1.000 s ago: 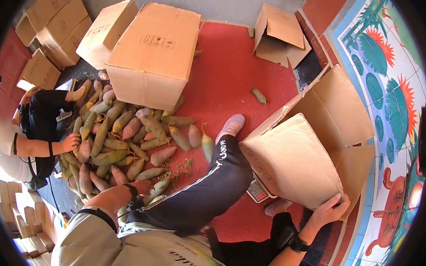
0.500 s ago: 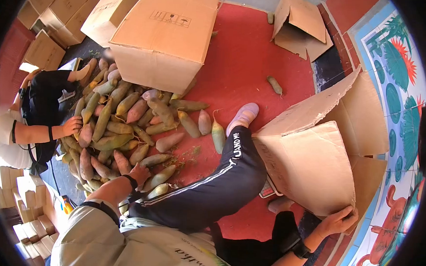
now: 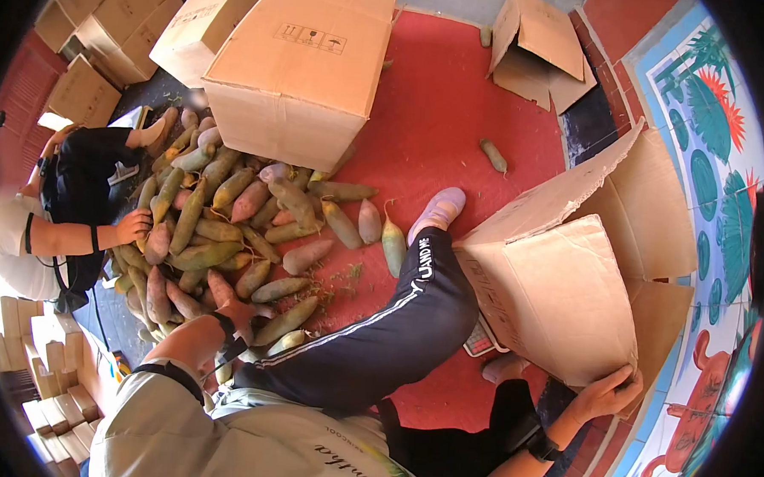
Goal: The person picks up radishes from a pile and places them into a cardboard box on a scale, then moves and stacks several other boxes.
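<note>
Cardboard [image 3: 559, 289] in right grip [image 3: 611, 392]; tapered roots [image 3: 286, 321] at left grip [image 3: 241, 312]

The one view looks from the wearer's head, steeply down and forward, over the shirt [image 3: 254, 437] at the bottom edge and the bent leg [image 3: 378, 324] in the middle. The shirt is nearest the lens; the grey wall [image 3: 460, 1] at the top lies well apart. The wide, rounded view takes in the vegetable pile [image 3: 221, 223] on the left, the red floor [image 3: 439, 96] ahead and the painted tiles [image 3: 700, 180] on the right, inside a dark curved rim.
</note>
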Demonstrator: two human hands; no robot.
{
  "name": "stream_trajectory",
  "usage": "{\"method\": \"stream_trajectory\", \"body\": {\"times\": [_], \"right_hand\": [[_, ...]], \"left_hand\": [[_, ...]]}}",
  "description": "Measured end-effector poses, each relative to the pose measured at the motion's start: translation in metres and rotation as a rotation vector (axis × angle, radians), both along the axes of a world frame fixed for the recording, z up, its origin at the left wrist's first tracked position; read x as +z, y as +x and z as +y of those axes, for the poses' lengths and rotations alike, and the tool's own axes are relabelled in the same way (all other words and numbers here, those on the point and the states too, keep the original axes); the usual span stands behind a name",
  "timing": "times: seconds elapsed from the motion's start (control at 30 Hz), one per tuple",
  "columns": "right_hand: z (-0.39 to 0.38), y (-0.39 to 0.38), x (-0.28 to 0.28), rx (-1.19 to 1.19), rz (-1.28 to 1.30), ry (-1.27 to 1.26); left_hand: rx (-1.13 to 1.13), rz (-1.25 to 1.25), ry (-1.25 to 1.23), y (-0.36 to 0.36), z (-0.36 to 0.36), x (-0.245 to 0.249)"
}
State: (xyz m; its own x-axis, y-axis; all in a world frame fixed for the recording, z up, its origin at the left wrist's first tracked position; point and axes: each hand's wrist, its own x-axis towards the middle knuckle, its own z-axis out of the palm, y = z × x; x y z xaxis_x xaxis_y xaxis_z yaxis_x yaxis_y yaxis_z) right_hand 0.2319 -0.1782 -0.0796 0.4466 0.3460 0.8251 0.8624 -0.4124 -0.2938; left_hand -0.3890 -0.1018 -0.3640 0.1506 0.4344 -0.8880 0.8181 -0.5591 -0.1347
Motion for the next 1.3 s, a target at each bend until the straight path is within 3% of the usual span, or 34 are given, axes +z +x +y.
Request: {"method": "stream_trajectory", "body": {"times": [0.23, 0.3, 0.4, 0.63, 0.73, 0.83, 1.17, 1.3], "right_hand": [[0.000, 0.000, -0.001, 0.065, 0.053, 0.021], [-0.001, -0.002, 0.000, 0.070, 0.045, 0.028], [-0.001, -0.005, 0.000, 0.067, 0.084, 0.023], [0.003, -0.017, 0.006, 0.037, 0.098, 0.037], [0.003, -0.023, 0.010, 0.039, 0.104, 0.028], [0.001, -0.023, 0.011, 0.087, 0.054, 0.035], [-0.005, -0.030, 0.017, 0.236, 0.059, 0.065], [-0.007, -0.031, 0.018, 0.257, 0.069, 0.080]], "left_hand": [[0.261, -0.191, 0.089, 0.011, 0.031, 0.034], [0.486, -0.340, 0.260, 0.027, 0.052, 0.063], [0.616, -0.503, 0.379, 0.039, 0.074, 0.078], [0.583, -0.671, 0.528, 0.081, 0.102, 0.120], [0.675, -0.775, 0.517, 0.099, 0.101, 0.152], [0.625, -0.806, 0.575, 0.101, 0.102, 0.151], [0.557, -0.576, 0.606, 0.094, 0.094, 0.158], [0.564, -0.547, 0.615, 0.066, 0.093, 0.135]]}}
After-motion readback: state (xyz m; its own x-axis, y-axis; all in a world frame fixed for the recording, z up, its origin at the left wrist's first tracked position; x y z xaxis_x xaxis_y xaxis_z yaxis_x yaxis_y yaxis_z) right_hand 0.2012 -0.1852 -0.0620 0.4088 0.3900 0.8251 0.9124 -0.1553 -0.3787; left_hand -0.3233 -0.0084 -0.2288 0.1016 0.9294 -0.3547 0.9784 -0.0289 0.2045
